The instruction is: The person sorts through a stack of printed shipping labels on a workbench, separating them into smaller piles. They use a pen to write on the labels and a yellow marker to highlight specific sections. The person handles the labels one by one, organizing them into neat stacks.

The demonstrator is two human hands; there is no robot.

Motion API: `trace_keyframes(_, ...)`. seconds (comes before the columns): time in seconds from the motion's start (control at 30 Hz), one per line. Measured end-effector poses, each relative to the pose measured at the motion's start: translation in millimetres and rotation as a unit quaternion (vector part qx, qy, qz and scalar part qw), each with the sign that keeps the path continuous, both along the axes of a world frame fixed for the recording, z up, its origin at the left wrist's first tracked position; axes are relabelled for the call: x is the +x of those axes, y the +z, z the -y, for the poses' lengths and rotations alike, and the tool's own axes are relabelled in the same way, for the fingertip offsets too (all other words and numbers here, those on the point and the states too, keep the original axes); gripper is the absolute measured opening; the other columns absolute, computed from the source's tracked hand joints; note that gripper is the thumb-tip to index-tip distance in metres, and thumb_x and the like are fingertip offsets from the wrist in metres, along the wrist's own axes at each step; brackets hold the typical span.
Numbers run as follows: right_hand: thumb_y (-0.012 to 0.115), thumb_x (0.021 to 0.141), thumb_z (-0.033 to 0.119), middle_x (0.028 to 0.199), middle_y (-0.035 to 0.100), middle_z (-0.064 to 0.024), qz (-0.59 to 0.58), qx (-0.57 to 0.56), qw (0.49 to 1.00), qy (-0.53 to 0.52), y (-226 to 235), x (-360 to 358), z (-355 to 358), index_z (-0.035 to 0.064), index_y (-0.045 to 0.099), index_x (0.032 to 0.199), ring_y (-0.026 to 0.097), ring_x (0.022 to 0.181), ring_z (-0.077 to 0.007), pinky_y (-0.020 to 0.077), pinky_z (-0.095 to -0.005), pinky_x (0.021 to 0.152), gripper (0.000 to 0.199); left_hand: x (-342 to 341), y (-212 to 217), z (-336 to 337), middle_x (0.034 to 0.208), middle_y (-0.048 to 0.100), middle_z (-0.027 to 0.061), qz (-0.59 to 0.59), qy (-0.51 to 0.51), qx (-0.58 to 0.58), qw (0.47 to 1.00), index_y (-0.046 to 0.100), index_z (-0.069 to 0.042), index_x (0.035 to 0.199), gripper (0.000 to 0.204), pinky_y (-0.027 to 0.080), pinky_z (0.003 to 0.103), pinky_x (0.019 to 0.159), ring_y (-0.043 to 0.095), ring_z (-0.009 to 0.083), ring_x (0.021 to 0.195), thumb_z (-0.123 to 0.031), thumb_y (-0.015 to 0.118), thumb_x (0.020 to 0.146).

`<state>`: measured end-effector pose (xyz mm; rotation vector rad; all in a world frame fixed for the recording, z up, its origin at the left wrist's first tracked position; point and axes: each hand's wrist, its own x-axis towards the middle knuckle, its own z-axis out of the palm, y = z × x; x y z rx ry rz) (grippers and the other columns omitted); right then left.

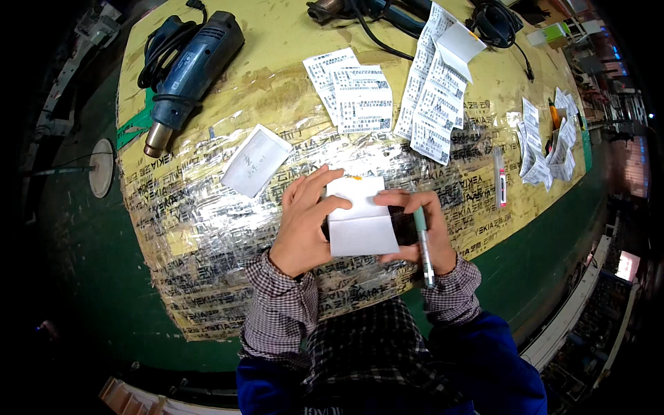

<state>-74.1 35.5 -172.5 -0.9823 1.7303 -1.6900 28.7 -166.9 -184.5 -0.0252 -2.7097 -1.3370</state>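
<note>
My left hand (304, 221) and my right hand (425, 232) together hold a small black object (402, 225) with a white label sheet (360, 218) laid over it, just above the taped tabletop (207, 221). The left thumb presses on the sheet's left edge. My right hand grips the right side and also has a green-capped pen (422, 245) tucked between its fingers, tip pointing toward me. Most of the black object is hidden under the sheet.
A blue heat gun (190, 72) with coiled cable lies at the far left. A white backing sheet (256, 160) lies nearer. Printed label strips (353, 93) (432, 97) lie at the back, more labels (546, 149) at the right beside a pink-and-white cutter (499, 178). Another tool (360, 8) and black cables (494, 24) sit at the far edge.
</note>
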Motion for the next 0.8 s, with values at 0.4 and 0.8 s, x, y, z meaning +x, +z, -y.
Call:
trace_keyframes(0.4, 0.075, 0.074, 0.012, 0.107, 0.062, -0.0149, -0.032, 0.045, 0.998, 0.033, 3.6, 0.3, -0.9, 0.0112, 0.036, 0.09, 0.061, 0.094, -0.0202, 0.0504, -0.03, 0.073, 0.042, -1.8, 2.6, -5.9, 0.134, 0.04, 0.0121, 0.015, 0.023, -0.035, 0.999, 0.054, -0.009, 0.102, 0.054, 0.017, 0.047, 0.107, 0.031, 0.0299, 0.13, -0.021, 0.079, 0.055)
trace_keyframes(0.8, 0.084, 0.063, 0.022, 0.107, 0.063, -0.0095, -0.019, 0.077, 0.994, 0.076, 11.8, -13.8, 7.4, 0.012, 0.04, 0.088, 0.053, 0.108, -0.0203, 0.0448, -0.0383, 0.085, 0.051, -0.6, 1.2, -6.8, 0.135, 0.039, 0.0101, 0.029, 0.028, -0.031, 0.999, 0.055, -0.01, 0.104, 0.057, 0.016, 0.045, 0.109, 0.03, 0.027, 0.131, -0.018, 0.079, 0.053)
